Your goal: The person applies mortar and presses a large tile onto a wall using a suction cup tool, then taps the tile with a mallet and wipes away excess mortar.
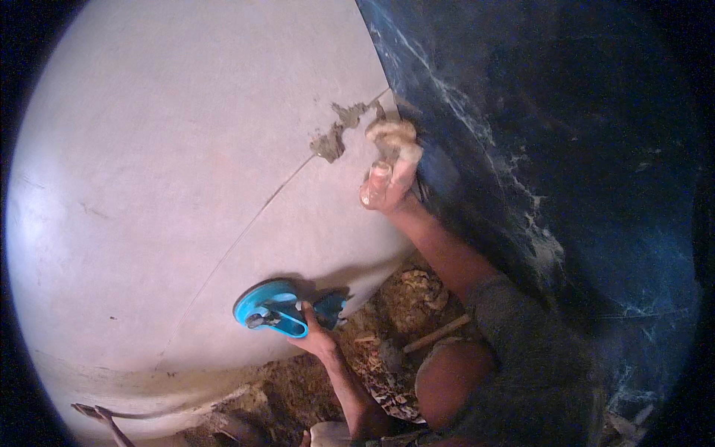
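My left hand point(319, 340), thumb on top, grips a bright blue plastic dish-like container point(274, 292) with a loop-shaped part on its near side. A lump of grey paste point(261, 320) shows at it. Farther up, my right hand point(390, 167) is beside the white wall point(186, 134), its fingers curled and coated with pale wet paste. What lies inside those fingers is hidden. Just left of the right hand, a rough patch of grey-brown mortar point(328, 145) sticks to the wall along a thin crack point(275, 195). The crack runs down to the lower left.
A dark blue surface with whitish smears point(521, 194) rises on the right, meeting the white wall near my right hand. Below lie brown rubble and earth point(417, 290), with a stick point(438, 333) across it. At the lower left, another person's hand point(97, 412) seems to show.
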A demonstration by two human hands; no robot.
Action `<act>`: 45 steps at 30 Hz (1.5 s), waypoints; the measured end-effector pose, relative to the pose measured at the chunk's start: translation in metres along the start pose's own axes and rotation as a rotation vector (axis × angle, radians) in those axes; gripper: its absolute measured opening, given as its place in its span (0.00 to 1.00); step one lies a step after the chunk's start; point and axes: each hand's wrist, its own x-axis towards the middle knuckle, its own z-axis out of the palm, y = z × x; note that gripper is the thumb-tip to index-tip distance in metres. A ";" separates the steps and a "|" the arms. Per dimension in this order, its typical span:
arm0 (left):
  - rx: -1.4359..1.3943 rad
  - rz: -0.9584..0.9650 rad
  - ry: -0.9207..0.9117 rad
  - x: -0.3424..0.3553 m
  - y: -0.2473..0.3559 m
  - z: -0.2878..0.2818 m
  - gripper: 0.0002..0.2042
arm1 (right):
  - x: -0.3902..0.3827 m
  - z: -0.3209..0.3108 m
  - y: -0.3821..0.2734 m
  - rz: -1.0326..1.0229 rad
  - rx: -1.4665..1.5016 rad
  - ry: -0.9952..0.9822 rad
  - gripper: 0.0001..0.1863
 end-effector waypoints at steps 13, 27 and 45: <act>0.024 0.143 0.029 0.009 -0.002 0.013 0.14 | 0.012 0.010 0.012 -0.095 0.176 0.108 0.22; 0.109 0.079 0.066 0.001 0.009 0.010 0.15 | -0.021 -0.012 -0.002 0.061 0.338 0.053 0.26; 0.103 0.140 0.073 0.013 -0.010 -0.007 0.16 | -0.022 0.002 -0.004 0.091 0.388 0.141 0.30</act>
